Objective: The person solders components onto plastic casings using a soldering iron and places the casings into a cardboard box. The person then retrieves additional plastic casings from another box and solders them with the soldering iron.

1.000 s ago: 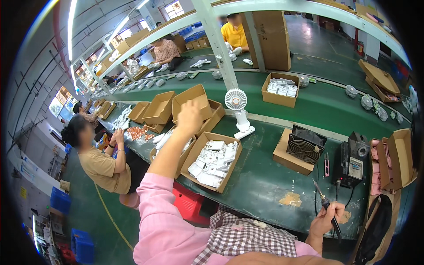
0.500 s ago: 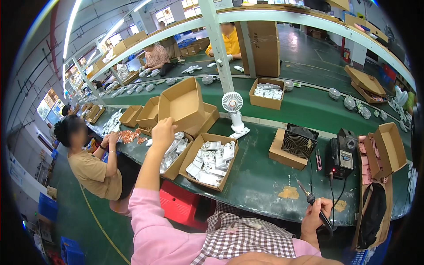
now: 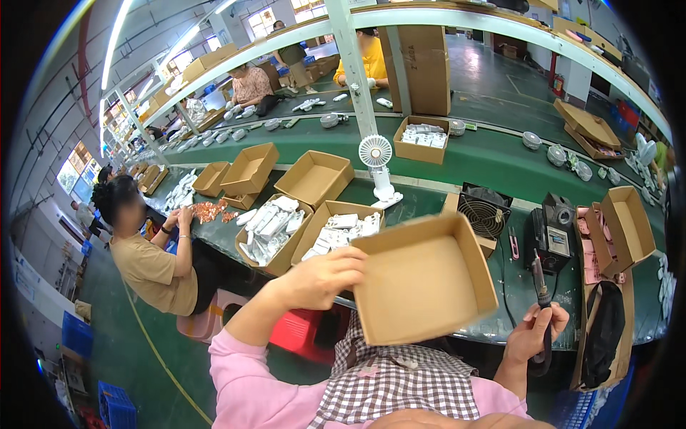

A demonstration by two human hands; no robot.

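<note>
My left hand (image 3: 323, 275) grips the left edge of a shallow brown cardboard box (image 3: 421, 282), fingers closed on its wall. The box is tilted so that its bare inside shows, and it hangs over the table's front edge. In my right hand (image 3: 534, 333) is a soldering iron (image 3: 544, 297), held by its dark handle with the tip pointing up and away. Behind the held box stands a carton of white plastic parts (image 3: 343, 232), partly covered by it. A second carton of white parts (image 3: 271, 223) stands to its left.
A small white fan (image 3: 376, 161) stands at the post. Right of it are a black fan unit (image 3: 486, 213), tweezers (image 3: 514, 243), a soldering station (image 3: 556, 232) and a box of pink parts (image 3: 592, 250). A co-worker (image 3: 153, 257) sits at the left. A red stool (image 3: 304, 336) is below the table.
My left hand has brought the cardboard box from the stack at the back toward me and rightward. My right hand has shifted slightly right, turning the soldering iron more upright.
</note>
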